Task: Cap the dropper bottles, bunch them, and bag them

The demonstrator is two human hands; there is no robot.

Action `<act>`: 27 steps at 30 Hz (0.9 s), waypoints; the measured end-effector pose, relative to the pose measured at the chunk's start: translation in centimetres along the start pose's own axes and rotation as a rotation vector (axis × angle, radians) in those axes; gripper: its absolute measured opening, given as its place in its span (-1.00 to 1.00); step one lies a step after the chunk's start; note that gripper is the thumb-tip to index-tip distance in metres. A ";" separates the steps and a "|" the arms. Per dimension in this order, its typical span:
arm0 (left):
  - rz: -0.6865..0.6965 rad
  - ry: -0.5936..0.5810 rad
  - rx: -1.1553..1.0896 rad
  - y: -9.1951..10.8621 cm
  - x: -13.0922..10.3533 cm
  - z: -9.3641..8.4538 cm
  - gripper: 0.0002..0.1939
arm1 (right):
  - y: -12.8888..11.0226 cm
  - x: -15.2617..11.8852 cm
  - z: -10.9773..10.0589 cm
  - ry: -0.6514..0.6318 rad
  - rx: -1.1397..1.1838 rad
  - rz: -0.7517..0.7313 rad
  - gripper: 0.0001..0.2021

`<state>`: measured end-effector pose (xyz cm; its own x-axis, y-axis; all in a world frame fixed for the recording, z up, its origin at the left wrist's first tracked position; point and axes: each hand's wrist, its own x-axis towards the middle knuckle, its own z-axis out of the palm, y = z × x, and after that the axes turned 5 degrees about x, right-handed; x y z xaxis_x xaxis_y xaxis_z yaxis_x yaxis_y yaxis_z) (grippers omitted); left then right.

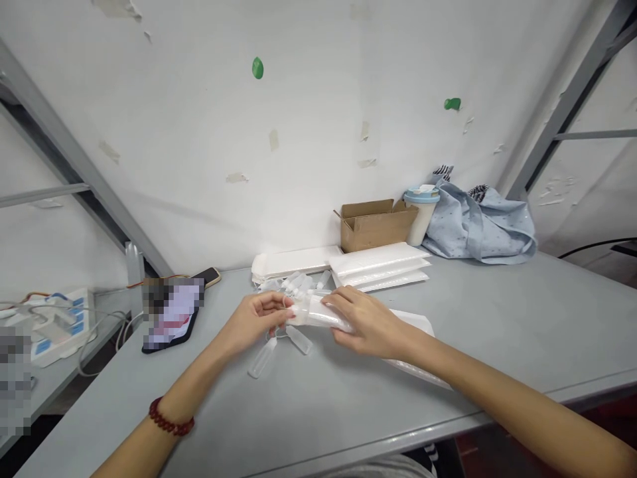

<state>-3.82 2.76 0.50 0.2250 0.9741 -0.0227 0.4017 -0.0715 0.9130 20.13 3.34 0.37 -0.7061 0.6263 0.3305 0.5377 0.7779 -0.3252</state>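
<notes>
Both hands grip one clear pouch [318, 313] above the table [497, 318]: left hand [256, 320] at 9 o'clock, right hand [365, 323] at 3. Loose vials [281, 345] lie at 6 o'clock.

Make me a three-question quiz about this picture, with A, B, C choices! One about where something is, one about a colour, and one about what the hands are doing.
1. Where is the cardboard box?
A. against the wall
B. on the floor
C. in a hand

2. What colour is the bracelet?
A. blue
B. red
C. yellow

3. What is the state of the clear packet?
A. lying untouched
B. held by both hands
C. inside the box

Answers:
1 A, it stands at the table's back edge.
2 B, red beads circle the left wrist.
3 B, the left hand and right hand grip it.
</notes>
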 end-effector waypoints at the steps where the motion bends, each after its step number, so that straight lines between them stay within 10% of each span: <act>1: 0.002 -0.007 0.028 -0.1 0.0 0.5 -0.73 | -0.1 0.0 0.1 -0.003 0.004 -0.011 -0.65; 9: -0.006 0.082 0.268 1.4 -0.7 -0.7 -0.67 | -0.1 0.0 0.0 -0.018 -0.023 -0.012 -0.65; 16: -0.227 -0.245 0.748 1.1 -1.1 -2.4 -0.68 | 0.4 0.2 0.2 -0.048 -0.095 0.031 -0.70; 27: -0.230 0.059 0.631 1.6 -1.2 -3.0 -0.80 | 0.5 0.1 0.2 -0.040 -0.076 0.042 -0.69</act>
<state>-6.13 2.10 3.24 0.0300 0.9884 -0.1491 0.8794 0.0449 0.4740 20.26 3.80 0.06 -0.6992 0.6568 0.2823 0.5993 0.7538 -0.2694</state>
